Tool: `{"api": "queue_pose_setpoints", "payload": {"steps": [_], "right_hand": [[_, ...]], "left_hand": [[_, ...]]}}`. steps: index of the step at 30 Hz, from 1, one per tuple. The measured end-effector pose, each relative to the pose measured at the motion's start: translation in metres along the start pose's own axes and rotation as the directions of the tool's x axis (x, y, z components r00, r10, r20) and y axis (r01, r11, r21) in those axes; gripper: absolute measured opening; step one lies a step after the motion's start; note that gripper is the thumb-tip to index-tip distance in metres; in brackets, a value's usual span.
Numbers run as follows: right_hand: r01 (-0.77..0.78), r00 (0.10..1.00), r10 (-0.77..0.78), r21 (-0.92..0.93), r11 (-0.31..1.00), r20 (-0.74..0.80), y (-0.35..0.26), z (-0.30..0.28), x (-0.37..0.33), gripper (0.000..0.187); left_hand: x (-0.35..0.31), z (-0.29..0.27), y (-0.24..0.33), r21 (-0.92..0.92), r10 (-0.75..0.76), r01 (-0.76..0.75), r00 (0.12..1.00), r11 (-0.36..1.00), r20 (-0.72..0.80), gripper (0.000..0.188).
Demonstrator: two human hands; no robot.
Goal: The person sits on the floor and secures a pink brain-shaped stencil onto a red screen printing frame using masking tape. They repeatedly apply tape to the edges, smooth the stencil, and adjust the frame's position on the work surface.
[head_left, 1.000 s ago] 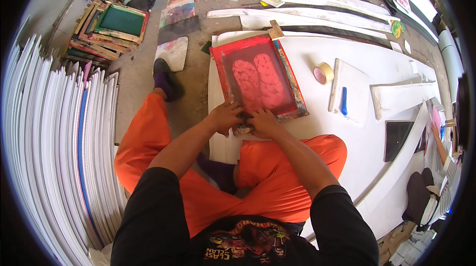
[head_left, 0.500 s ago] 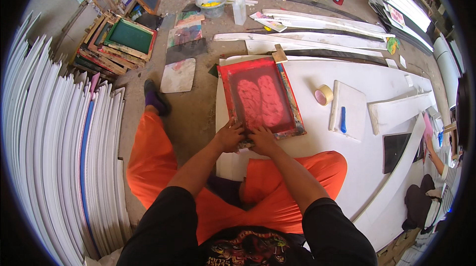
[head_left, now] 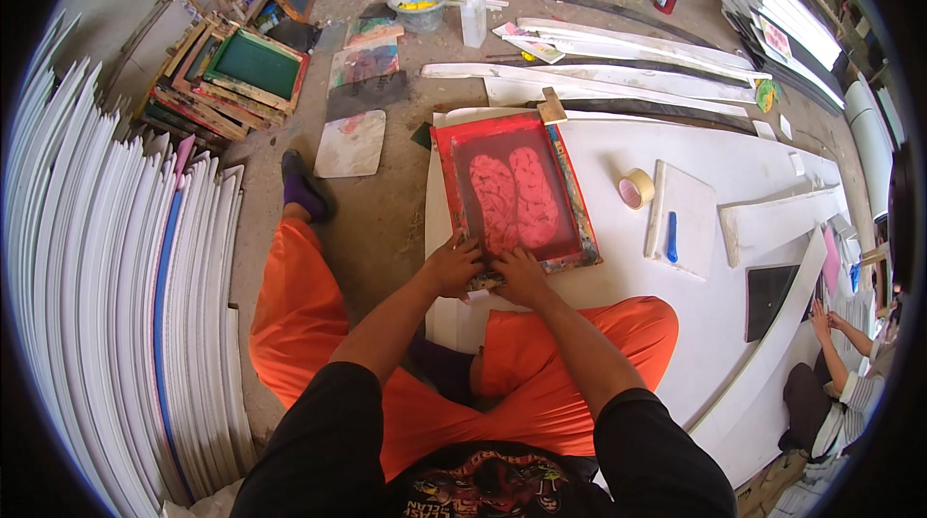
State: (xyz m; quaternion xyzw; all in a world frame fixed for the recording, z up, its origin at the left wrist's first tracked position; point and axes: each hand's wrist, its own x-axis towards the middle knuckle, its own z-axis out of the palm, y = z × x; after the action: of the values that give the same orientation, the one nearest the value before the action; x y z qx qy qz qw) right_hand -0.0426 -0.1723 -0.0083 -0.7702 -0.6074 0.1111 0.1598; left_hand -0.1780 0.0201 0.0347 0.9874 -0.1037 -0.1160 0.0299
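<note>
Head view: a red-framed screen (head_left: pixel 519 195) is set on a white sheet (head_left: pixel 623 252), beside the sheet's left edge. Its near rim is touched by the left hand (head_left: pixel 454 267) and right hand (head_left: pixel 519 279); fingers are bent at the rim, whether clamped cannot be told. The screen could be skewed or pushed past that edge by uneven pressure. More room is offered rightward, up to the tape roll (head_left: pixel 635 189).
</note>
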Motion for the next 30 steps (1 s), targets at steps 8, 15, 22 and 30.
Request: {"api": "queue_pose_setpoints", "payload": {"steps": [8,15,22,30], "right_hand": [[0.094,0.995,-0.096,-0.101,0.99,-0.013,-0.006,0.0,-0.003,0.055],[0.117,0.978,-0.137,-0.134,0.984,-0.156,-0.035,-0.078,0.011,0.048],[0.122,0.956,-0.131,-0.051,0.991,-0.261,-0.115,-0.268,0.037,0.033],[0.09,0.973,-0.078,0.047,0.995,-0.219,-0.129,-0.309,0.068,0.028]], "left_hand": [[-0.016,0.022,0.0,-0.026,0.007,-0.01,0.995,1.0,-0.102,0.067],[-0.026,-0.025,0.003,-0.223,-0.172,0.104,0.935,0.969,-0.311,0.058],[-0.068,-0.206,-0.032,-0.746,-0.162,-0.098,0.949,0.659,-0.269,0.052],[-0.079,-0.24,-0.034,-0.765,-0.309,-0.237,0.813,0.599,-0.494,0.037]]}}
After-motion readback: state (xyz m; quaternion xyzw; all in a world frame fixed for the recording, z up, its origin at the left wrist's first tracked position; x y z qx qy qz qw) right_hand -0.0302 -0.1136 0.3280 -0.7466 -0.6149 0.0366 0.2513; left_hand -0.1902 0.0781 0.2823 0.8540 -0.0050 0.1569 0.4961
